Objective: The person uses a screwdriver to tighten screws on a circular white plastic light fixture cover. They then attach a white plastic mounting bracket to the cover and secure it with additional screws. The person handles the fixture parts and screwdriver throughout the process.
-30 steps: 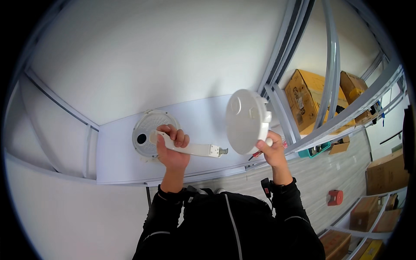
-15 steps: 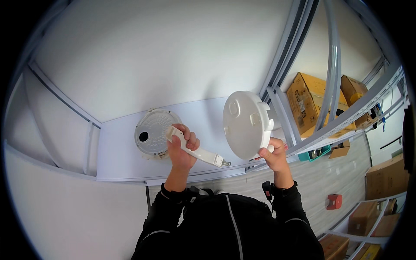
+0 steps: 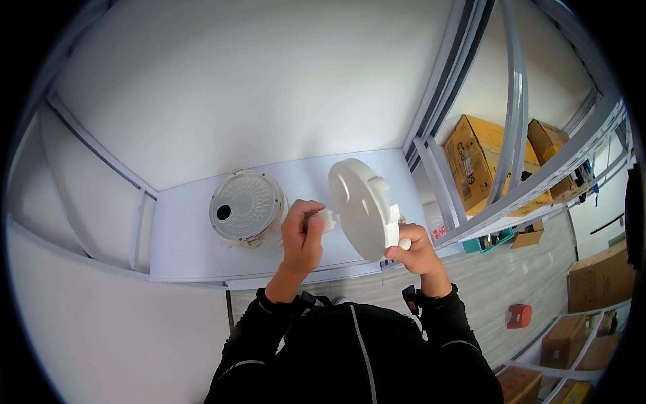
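A plain white upright panel point(image 3: 269, 74) is standing on the far side, and a long flat white work surface point(image 3: 387, 165) is running left to right at its foot. A yellow-brown cardboard box point(image 3: 474, 161) is sitting to the right. A round, shallow white plastic cover with tabs along its rim point(image 3: 360, 209) is being held raised on the right and steeply tilted, its smooth broad side facing left, its long visible axis running from far left to near right. A round pale grey base with a dark hole point(image 3: 252, 205) is lying on the surface at left. The right hand point(image 3: 414, 251) is clamping the cover's near right rim between thumb and fingers. The left hand point(image 3: 302, 232) is gripping a partly hidden white plastic piece point(image 3: 328, 220), fingers closed around it. The cover is lying just right of the left fingers; the piece is pointing toward its left edge, contact being impossible to confirm.
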The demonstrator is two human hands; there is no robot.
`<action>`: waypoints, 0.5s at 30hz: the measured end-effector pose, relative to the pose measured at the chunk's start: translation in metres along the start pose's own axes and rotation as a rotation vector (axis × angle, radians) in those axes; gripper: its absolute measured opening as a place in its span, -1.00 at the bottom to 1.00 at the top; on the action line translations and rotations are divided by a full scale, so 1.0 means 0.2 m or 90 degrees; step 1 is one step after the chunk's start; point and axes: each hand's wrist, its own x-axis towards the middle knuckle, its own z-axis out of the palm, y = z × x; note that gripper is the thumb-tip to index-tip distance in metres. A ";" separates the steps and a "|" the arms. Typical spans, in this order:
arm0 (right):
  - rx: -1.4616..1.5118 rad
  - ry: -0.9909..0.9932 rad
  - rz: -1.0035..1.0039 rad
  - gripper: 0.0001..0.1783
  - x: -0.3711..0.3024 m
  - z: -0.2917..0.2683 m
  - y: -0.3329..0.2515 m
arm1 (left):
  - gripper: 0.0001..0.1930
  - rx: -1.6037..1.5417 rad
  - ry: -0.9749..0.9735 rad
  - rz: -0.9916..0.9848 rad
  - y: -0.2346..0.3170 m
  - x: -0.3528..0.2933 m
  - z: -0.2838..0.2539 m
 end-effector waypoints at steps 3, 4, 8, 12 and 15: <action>0.012 -0.018 -0.010 -0.78 0.02 0.02 -0.01 | -0.63 -0.034 0.007 -0.031 0.01 -0.01 0.03; 0.015 -0.017 -0.015 -0.78 0.02 0.02 -0.01 | -0.62 -0.112 0.041 -0.059 -0.01 -0.01 0.02; 0.018 -0.029 -0.033 -0.77 0.02 0.02 -0.02 | -0.60 -0.198 0.160 -0.057 -0.13 -0.03 -0.04; 0.020 -0.028 -0.017 -0.76 0.02 0.00 -0.01 | -0.61 -0.139 0.177 0.055 -0.11 0.00 -0.04; 0.030 -0.016 -0.011 -0.76 0.01 0.00 0.01 | -0.62 -0.238 0.174 0.079 -0.03 0.02 -0.02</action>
